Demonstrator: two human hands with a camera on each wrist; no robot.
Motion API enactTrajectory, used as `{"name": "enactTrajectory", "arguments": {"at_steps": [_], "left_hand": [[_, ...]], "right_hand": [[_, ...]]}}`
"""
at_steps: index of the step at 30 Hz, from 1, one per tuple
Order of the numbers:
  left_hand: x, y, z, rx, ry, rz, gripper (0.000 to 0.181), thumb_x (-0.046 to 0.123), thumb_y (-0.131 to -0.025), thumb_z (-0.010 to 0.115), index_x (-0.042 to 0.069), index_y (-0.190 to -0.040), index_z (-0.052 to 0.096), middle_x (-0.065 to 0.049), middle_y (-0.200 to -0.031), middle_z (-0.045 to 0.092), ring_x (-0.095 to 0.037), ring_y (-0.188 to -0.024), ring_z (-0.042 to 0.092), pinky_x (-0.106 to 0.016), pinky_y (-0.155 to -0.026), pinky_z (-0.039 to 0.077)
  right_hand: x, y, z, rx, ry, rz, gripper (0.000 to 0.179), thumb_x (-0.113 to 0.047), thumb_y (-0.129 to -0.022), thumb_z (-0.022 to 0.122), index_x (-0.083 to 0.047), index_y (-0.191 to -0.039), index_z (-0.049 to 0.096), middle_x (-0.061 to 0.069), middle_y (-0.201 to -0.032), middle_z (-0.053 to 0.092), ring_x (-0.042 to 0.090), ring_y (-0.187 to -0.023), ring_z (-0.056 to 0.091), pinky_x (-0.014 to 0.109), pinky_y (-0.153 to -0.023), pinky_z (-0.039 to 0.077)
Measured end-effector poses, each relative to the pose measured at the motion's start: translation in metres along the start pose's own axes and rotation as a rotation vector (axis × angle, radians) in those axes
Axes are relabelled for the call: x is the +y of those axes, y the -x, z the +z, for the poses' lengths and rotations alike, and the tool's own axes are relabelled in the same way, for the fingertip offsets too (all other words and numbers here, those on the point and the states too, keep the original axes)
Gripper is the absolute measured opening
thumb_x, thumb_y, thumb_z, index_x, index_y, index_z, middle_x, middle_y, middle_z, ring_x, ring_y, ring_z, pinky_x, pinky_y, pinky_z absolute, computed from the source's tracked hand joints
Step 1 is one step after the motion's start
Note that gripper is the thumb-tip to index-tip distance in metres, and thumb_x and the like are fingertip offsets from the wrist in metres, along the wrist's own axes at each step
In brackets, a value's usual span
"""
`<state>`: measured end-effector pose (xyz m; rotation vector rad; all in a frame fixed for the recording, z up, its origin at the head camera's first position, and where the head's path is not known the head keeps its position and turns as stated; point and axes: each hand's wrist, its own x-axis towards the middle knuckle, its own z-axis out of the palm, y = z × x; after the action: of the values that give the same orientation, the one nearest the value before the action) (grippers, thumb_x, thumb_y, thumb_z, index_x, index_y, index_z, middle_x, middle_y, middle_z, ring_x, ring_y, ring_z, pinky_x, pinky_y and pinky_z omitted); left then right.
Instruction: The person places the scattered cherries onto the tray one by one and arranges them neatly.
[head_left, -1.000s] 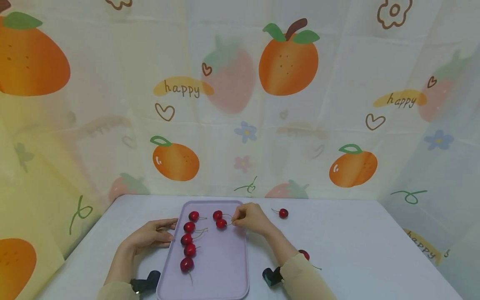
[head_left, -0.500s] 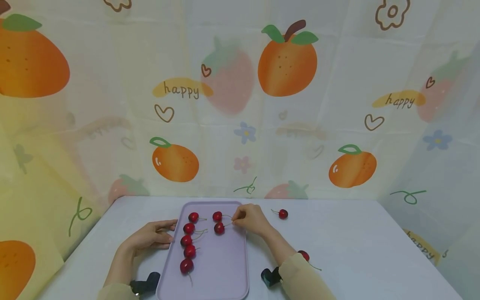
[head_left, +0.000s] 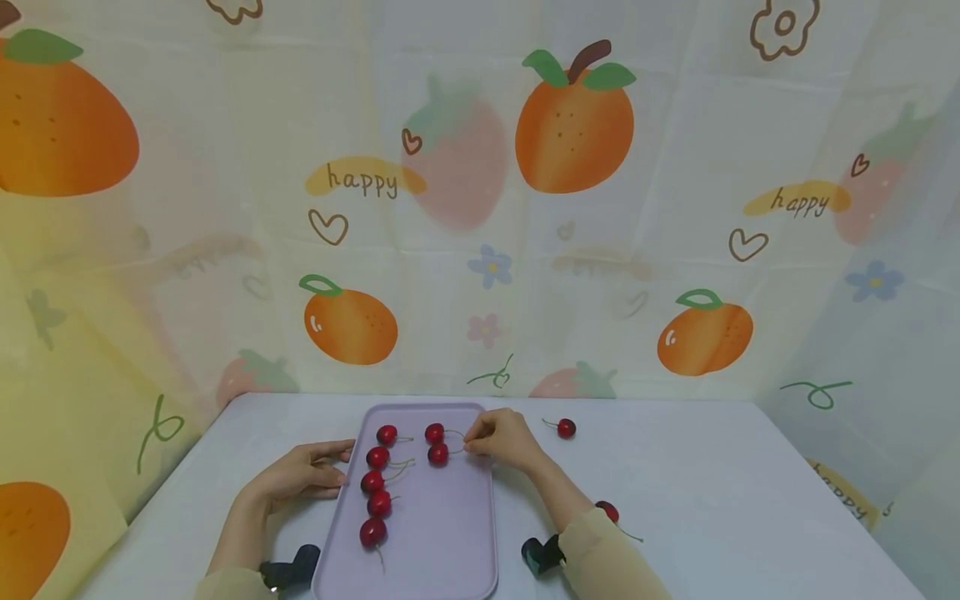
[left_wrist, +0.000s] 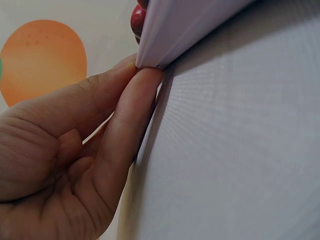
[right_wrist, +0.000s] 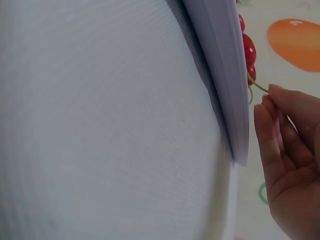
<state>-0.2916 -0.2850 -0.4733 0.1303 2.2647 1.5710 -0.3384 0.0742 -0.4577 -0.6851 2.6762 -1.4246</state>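
My right hand (head_left: 504, 437) pinches the stem of a cherry (head_left: 438, 454) between thumb and fingertips, over the tray's far right side. That cherry sits on or just above the lilac tray (head_left: 435, 533), close in front of another cherry (head_left: 434, 432). In the right wrist view the green stem (right_wrist: 259, 87) runs to the fingertips. On the left, my left hand (head_left: 296, 475) touches the tray's outer edge with its thumb and fingers fairly straight. The left wrist view has its thumb (left_wrist: 125, 120) against the tray rim (left_wrist: 165, 40). Several cherries (head_left: 372, 481) form a column along the tray's left side.
On the white table (head_left: 697, 500), a loose cherry (head_left: 566, 427) lies right of the tray at the back. Another cherry (head_left: 606, 510) is partly hidden by the right sleeve. A fruit-printed curtain (head_left: 450, 333) stands behind the table and along its sides.
The pinched cherry has moved slightly toward the person and left, away from the cherry behind it. Both hands stay nearly in place.
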Motion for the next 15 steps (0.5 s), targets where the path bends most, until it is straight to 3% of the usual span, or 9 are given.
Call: {"name": "enactTrajectory", "arguments": {"at_steps": [9, 15], "left_hand": [[0.001, -0.001, 0.001, 0.030, -0.005, -0.025, 0.075, 0.015, -0.086, 0.074, -0.001, -0.149, 0.038, -0.026, -0.136, 0.052, -0.014, -0.092, 0.069, -0.028, -0.081, 0.063], [0.002, -0.002, 0.001, 0.023, -0.002, -0.019, 0.075, 0.016, -0.086, 0.074, -0.001, -0.150, 0.037, -0.026, -0.136, 0.051, -0.014, -0.093, 0.069, -0.028, -0.082, 0.062]], "right_hand": [[-0.006, 0.001, -0.006, 0.006, -0.069, 0.057, 0.006, -0.014, -0.082, 0.078, -0.009, -0.084, 0.075, 0.007, -0.081, 0.075, 0.007, -0.065, 0.065, 0.020, -0.062, 0.057], [-0.021, 0.007, -0.025, 0.018, -0.180, 0.062, 0.010, -0.012, -0.085, 0.076, -0.003, -0.090, 0.074, 0.013, -0.085, 0.074, 0.010, -0.069, 0.068, 0.026, -0.069, 0.063]]}}
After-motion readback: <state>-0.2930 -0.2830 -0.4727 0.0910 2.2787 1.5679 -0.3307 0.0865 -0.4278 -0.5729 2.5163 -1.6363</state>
